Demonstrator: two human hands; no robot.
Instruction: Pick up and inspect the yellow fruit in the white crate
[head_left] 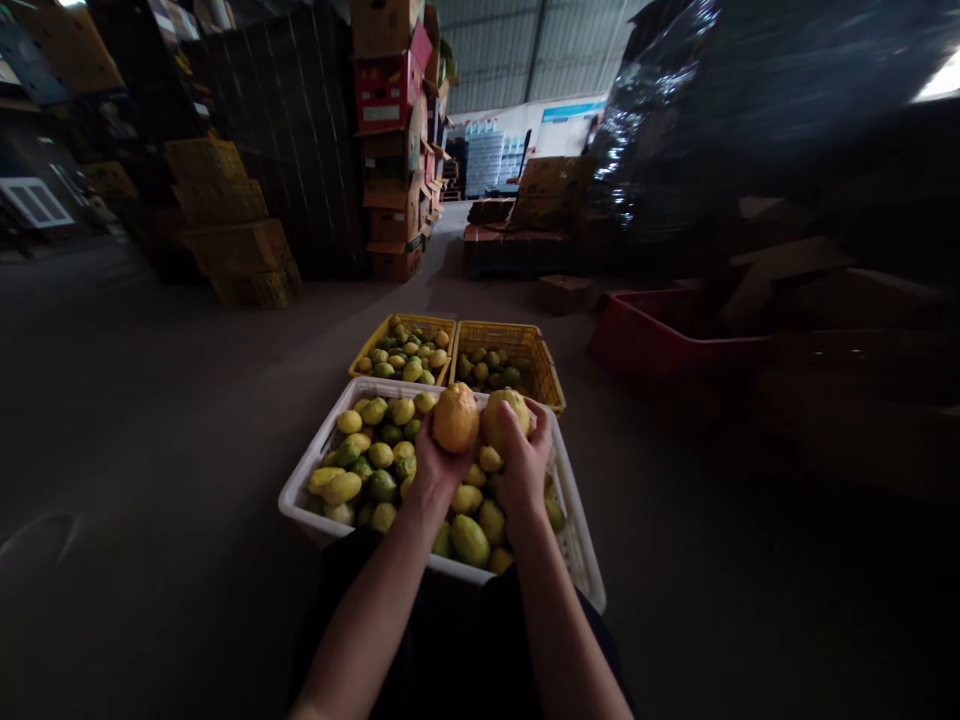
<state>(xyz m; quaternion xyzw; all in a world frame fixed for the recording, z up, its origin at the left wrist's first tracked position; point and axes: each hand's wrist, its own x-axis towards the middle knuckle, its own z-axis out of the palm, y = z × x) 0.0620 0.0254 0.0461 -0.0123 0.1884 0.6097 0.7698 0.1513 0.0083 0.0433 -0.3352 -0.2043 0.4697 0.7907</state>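
My left hand [441,462] is wrapped round a bumpy orange-yellow lemon [455,418] from below and the side. In my right hand [525,455] sits a paler yellow-green lemon [504,412], with the thumb across its front. The two fruits are side by side, a small gap between them. Both hands are above a white plastic crate [315,450] that holds many yellow and green lemons [381,455]. My wrists hide part of the fruit in the crate.
Beyond the white crate stand two yellow crates, the left one [361,352] and the right one [551,370], both with lemons inside. A red tub [637,335] is at the right. Stacked cartons [388,160] and wrapped pallets [675,110] rise farther back.
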